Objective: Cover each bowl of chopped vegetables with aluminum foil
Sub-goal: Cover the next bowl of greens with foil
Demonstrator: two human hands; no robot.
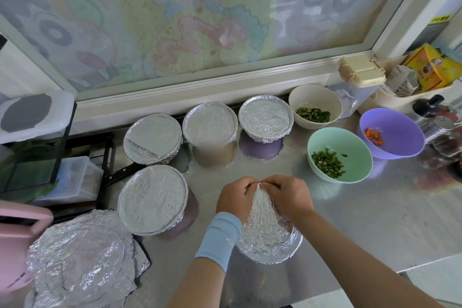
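**A:** What fills most of the frame?

**B:** The grey brushed-metal counter (pixel 350 220), which runs across the lower half. At lower left lies a loose stack of crumpled round aluminium foil sheets (pixel 80 265).

**A:** And the bowls already covered?

**B:** There are four. The near foil-covered bowl (pixel 153 199) sits just above the stack. A row of three foil-covered bowls (pixel 209 124) stands along the window ledge, left of centre.

**A:** Which ones are open?

**B:** Three, at centre right. The mint-green round bowl (pixel 340 155) holds chopped green vegetables. The purple round bowl (pixel 391 132), to its upper right, holds a few diced orange pieces. The cream round bowl (pixel 315 105), nearest the ledge, holds more chopped greens.

**A:** Where is the foil being handled?

**B:** At lower centre. A crinkled silver foil sheet (pixel 265 222) is wrapped around the near rim of a bowl that is hidden beneath it. Its far edge is lifted up into a peak.

**A:** And the hands?

**B:** The left hand (pixel 235 197) and the right hand (pixel 287 195) meet at that peak, fingers curled, each pinching the raised foil edge. A pale blue fabric wristband (pixel 217 235) sits on the left wrist.
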